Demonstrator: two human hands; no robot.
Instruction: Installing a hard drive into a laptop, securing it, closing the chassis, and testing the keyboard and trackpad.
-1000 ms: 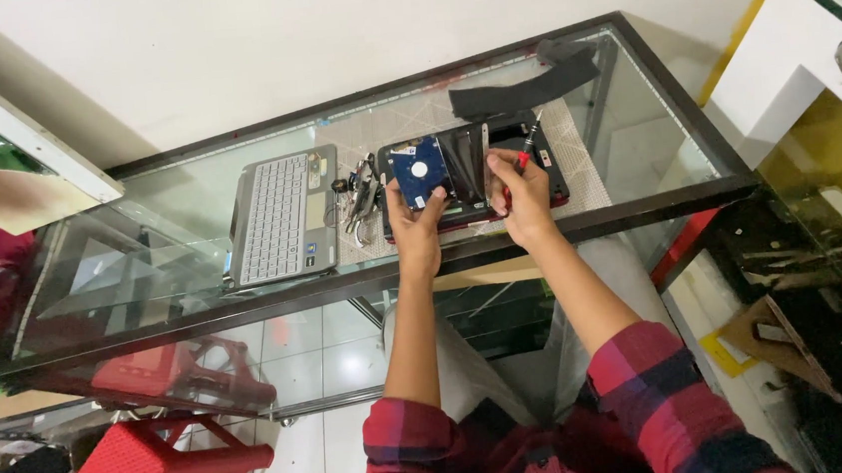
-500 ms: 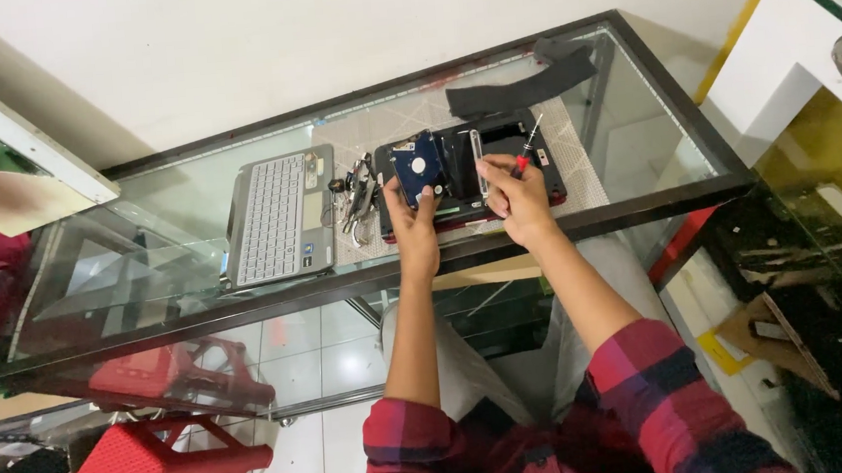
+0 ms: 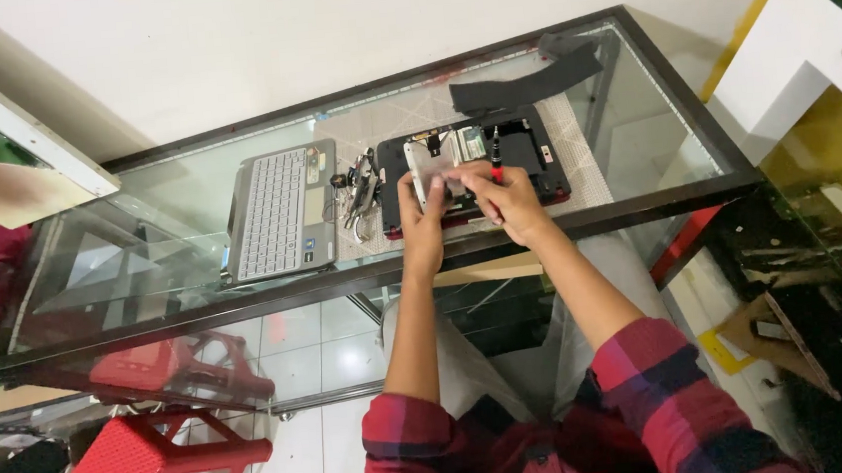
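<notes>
An opened black laptop base [image 3: 524, 148] with a red edge lies on a glass table [image 3: 632, 120]. My left hand [image 3: 421, 211] holds a flat silver drive in its bracket [image 3: 432, 165] just above the base. My right hand [image 3: 500, 198] touches the drive's right side and pinches a red-handled screwdriver [image 3: 496, 157], its tip pointing away from me. Both arms wear red plaid sleeves.
A detached grey keyboard panel [image 3: 279, 213] lies left of the base, with a small pile of cables and parts [image 3: 362, 191] between them. A black strip [image 3: 529, 80] rests at the table's far side. Red plastic stools [image 3: 129, 470] stand below left. A white counter [image 3: 807, 56] is right.
The drive was showing a blue face a second ago; it is turned over, and its silver side now faces up. My right hand has closed in on it with the screwdriver.
</notes>
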